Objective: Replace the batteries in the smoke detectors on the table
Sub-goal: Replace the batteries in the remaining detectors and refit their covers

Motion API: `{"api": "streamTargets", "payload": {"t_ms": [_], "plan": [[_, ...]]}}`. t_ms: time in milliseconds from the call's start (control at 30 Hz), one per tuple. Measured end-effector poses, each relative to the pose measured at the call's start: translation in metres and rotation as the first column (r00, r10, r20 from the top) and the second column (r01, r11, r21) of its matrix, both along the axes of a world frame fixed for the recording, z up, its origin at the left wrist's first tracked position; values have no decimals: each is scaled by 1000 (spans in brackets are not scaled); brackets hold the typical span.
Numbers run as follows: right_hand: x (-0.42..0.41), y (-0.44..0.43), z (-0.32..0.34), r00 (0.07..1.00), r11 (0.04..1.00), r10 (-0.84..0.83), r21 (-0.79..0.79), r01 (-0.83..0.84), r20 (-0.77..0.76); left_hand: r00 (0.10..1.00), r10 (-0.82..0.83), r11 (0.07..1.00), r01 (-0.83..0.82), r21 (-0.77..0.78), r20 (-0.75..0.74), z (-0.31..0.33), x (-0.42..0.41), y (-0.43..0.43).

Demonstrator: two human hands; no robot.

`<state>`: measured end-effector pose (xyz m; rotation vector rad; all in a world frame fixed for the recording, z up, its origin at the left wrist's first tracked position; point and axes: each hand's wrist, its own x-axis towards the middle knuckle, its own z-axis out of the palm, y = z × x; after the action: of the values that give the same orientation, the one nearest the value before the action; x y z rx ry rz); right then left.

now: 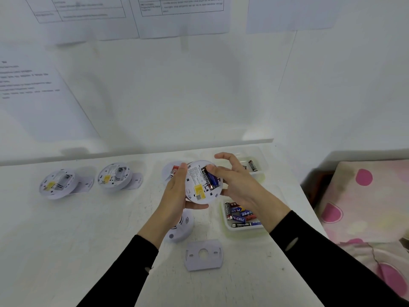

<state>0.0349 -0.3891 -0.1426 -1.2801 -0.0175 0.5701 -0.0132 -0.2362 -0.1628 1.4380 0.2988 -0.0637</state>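
Held detector (pixel 197 189) is up off the table (pixel 88 229), at centre frame, back side toward the camera, battery bay open. Left hand (pixel 174 196) grips its rim from 9 o'clock: fingertips (pixel 182 171) wrap the upper-left edge and the thumb runs under the rim at 6. Right hand (pixel 239 185) comes in from 3 o'clock with its thumb tip on the batteries (pixel 209 180) seated in the bay. Its index finger is arched clear above the rim at 1 o'clock. The other fingers go behind the rim, so can't tell if they clamp it.

Battery labels in the bay are blurred; how many cells is hard to make out. Near tray (pixel 228 231), at 5 o'clock from the held detector, has loose batteries in it and is partly covered by the right wrist. Far tray (pixel 261 151), at 2 o'clock, is mostly hidden behind the right hand, one battery (pixel 252 165) visible. Another detector (pixel 170 170) is behind the left fingers, mostly hidden. A face-up detector (pixel 180 229) at 7 o'clock is half covered by the left wrist. Mounting plate (pixel 203 254) lies flat at 6. Two open detectors (pixel 58 183) (pixel 115 176) sit at 9 o'clock, well apart from the hands. Wall sheet text is unreadable.
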Motion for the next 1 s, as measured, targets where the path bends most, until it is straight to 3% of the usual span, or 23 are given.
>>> {"api": "streamTargets", "payload": {"t_ms": [100, 167, 333, 467, 600, 667, 733, 800, 867, 933, 1000], "plan": [[0, 8, -3, 971, 971, -91, 198, 136, -221, 1000, 15, 1000, -15, 5, 15, 0, 0, -4], [-1, 10, -6, 963, 951, -130, 243, 189, -238, 1000, 17, 1000, -17, -9, -2, 1, 1, -5], [-10, 14, -6, 967, 972, -228, -39, 234, 115, 998, 0, 992, -7, -125, -57, -1, 2, 0], [-12, 11, -6, 977, 979, -110, -148, 138, 182, 997, -13, 988, 1, -157, -70, -6, -1, 15], [-39, 7, -24, 885, 923, -66, -309, 229, 460, 997, 13, 981, -28, -192, -82, -11, -10, 36], [-64, 2, -42, 817, 920, 18, -329, 212, 577, 997, 31, 978, -46, -204, -76, -12, -15, 48], [-85, -5, -65, 706, 888, 259, -450, 94, 659, 997, 38, 975, -52, -215, -69, -15, -21, 57], [-97, -14, -90, 538, 788, 522, -615, -9, 662, 995, 54, 975, -70, -211, -78, -18, -27, 64], [-103, -22, -112, 417, 706, 651, -707, -26, 634, 995, 63, 976, -79, -201, -83, -21, -33, 68], [-104, -27, -122, 384, 662, 691, -749, 5, 613, 994, 59, 976, -77, -203, -93, -24, -39, 68], [-104, -29, -123, 411, 645, 694, -764, 9, 590, 992, 60, 973, -84, -214, -115, -26, -44, 66]]}}
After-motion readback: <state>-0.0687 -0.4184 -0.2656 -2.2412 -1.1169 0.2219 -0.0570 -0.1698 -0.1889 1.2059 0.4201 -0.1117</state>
